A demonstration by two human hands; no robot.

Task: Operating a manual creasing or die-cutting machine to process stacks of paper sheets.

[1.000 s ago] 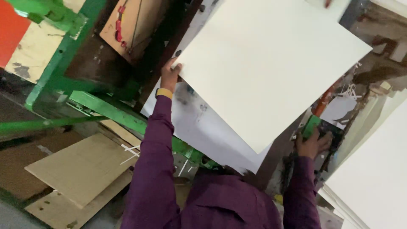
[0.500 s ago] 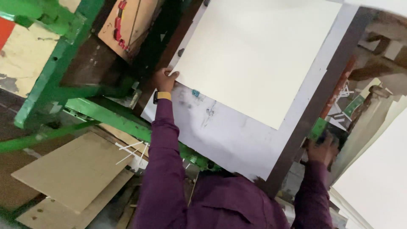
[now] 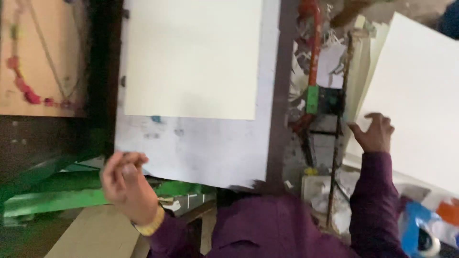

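The cream sheet was large, plain and rectangular, and it lay flat on a pale grey desk with smudges of colour, its lower edge parallel to the near edge of the desk. The left hand hung just off the near left corner of the desk, with the fingers loosely curled and grasping nothing. The right hand was spread, released, with fingertips touching the edge of a stack of white sheets beyond the right edge of the desk. No container was clearly visible. A green machine frame stood below the desk, and a brown board leaned at the left. The room looked dark and cluttered.
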